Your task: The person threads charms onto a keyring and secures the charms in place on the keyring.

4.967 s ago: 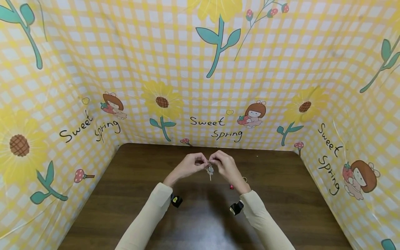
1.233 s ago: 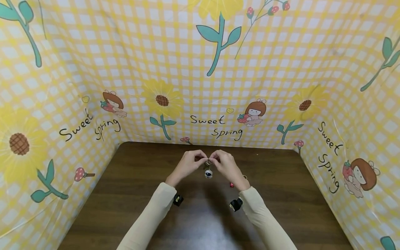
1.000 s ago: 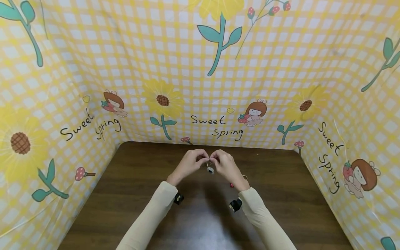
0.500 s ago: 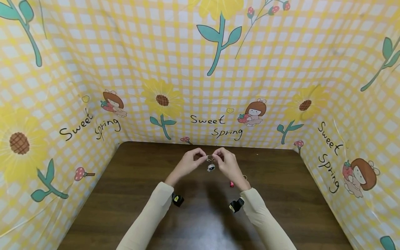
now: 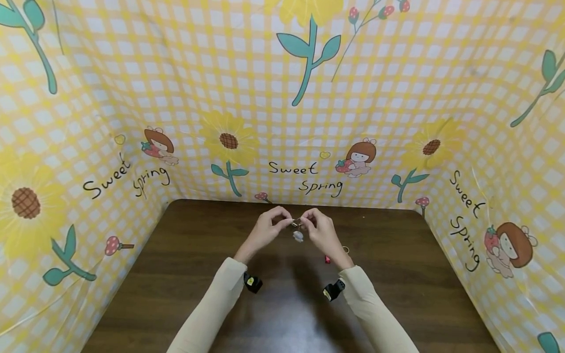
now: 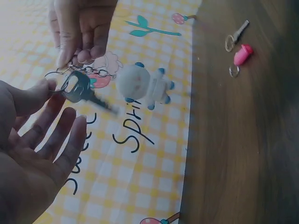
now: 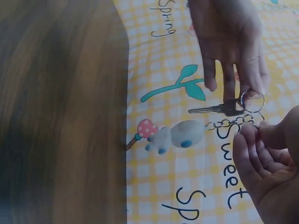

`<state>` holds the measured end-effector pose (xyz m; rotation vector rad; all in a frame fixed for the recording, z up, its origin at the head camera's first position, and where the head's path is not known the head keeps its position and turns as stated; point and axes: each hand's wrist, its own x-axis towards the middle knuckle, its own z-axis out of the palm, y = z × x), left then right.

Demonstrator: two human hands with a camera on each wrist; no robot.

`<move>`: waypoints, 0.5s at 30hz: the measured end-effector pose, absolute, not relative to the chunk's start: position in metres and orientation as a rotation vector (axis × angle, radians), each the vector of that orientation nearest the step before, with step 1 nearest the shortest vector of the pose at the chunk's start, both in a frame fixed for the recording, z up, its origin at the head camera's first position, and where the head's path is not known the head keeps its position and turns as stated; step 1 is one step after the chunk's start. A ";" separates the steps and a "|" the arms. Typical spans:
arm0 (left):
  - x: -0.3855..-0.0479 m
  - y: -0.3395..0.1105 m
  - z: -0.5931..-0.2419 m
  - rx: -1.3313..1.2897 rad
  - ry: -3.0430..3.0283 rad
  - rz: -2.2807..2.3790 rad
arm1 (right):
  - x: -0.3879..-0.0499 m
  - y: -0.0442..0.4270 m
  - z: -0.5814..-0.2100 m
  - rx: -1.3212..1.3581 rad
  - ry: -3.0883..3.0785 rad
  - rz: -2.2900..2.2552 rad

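Observation:
Above the far half of the table, both hands are raised with fingertips close together. The left hand (image 5: pixel 265 229) pinches a metal key ring (image 7: pixel 252 100) that carries a silver key (image 7: pixel 215 108). Thumb and fingers of the right hand (image 5: pixel 321 230) pinch the ring end of a short chain (image 7: pixel 231 122). From that chain dangles a small white astronaut figure (image 6: pixel 145 84) with blue patches, below the fingers in the head view. The key (image 6: pixel 79 86) is partly blurred in the left wrist view. Whether the two rings are linked I cannot tell.
On the dark wooden table (image 5: pixel 198 304) lies a pink charm (image 6: pixel 242 55) with a small ring. Beside it is another key (image 6: pixel 240 30) on a gold-coloured ring. Yellow checked cloth (image 5: pixel 379 98) walls the table's back and sides.
The fingertips have drawn slightly apart since one second ago, when they nearly met. The hanging figure has swung and turned round. Both hands are a little higher than five seconds ago.

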<state>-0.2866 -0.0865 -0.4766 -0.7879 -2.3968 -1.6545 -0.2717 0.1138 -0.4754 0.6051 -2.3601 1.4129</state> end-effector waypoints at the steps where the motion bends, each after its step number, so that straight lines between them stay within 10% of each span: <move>1: -0.287 -0.087 -0.476 -0.783 -2.399 -1.665 | -0.272 0.114 -0.476 0.606 -2.363 1.427; 15: -0.286 -0.092 -0.481 -0.718 -2.478 -1.615 | -0.273 0.111 -0.488 0.584 -2.429 1.552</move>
